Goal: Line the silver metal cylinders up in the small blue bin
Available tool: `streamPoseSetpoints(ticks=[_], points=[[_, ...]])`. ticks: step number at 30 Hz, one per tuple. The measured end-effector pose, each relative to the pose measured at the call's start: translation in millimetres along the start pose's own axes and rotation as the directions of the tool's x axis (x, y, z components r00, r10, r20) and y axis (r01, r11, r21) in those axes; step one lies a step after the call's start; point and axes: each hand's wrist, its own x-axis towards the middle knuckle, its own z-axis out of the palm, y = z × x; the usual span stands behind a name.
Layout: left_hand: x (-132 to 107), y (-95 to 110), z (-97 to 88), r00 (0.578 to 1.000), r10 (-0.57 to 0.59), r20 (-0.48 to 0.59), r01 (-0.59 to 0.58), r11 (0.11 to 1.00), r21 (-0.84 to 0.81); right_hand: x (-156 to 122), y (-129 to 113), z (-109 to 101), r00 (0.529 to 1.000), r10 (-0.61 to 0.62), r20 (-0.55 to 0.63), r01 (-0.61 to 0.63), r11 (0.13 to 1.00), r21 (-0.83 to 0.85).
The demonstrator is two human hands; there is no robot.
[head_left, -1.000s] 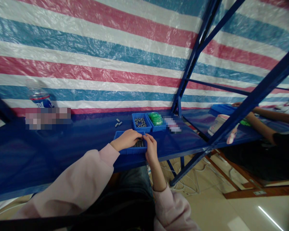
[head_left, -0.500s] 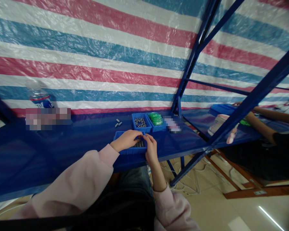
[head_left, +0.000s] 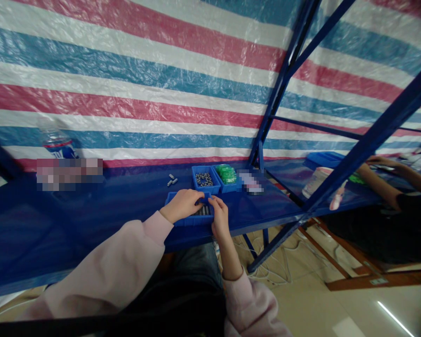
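Observation:
My left hand (head_left: 185, 204) reaches over the near blue bin (head_left: 183, 222), its fingers curled and brought together above the contents. At the bin's right end is my right hand (head_left: 220, 216), thumb and fingers pinched near the rim. The two hands' fingertips nearly meet; anything between them is too small to make out. Grey metal cylinders (head_left: 205, 210) lie side by side in this bin, partly hidden by my left hand. Just behind it stands a second blue bin (head_left: 215, 189) holding many small metal pieces (head_left: 204, 179).
Green plastic packets (head_left: 226, 173) fill a bin on the right. Several loose metal cylinders (head_left: 172, 180) lie behind my left hand. A bottle (head_left: 59, 144) stands far left. A blue frame post (head_left: 337, 173) separates a co-worker's arms (head_left: 382, 185) and a white tub (head_left: 315, 181).
My hands stay almost in place, with only slight finger movement; more of the cylinders shows between them. On the right, the co-worker's hands have shifted.

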Motion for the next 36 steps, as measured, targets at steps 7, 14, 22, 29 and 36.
streamPoseSetpoints(ticks=[7,14,22,29,36], points=[[0,-4,1.6,0.997,0.068,0.028,-0.069,0.997,0.037,0,1,0,1.0,0.024,-0.001,-0.024,1.0,0.019],[1,-2,-0.6,0.996,0.073,0.055,-0.077,0.995,0.065,-1,-1,0,1.0,0.015,0.008,-0.015,1.0,0.017],[1,0,-2.7,0.996,0.088,0.012,-0.088,0.996,0.022,0,1,-1,1.0,0.011,0.009,-0.012,1.0,0.02],[-2,6,-9.2,0.999,-0.01,-0.052,0.015,0.994,0.111,-1,0,-1,1.0,-0.001,0.011,0.001,1.0,0.015],[-2,2,-6.5,1.0,-0.029,0.006,0.029,0.999,0.027,1,3,-2,1.0,-0.024,0.016,0.025,0.999,-0.024]])
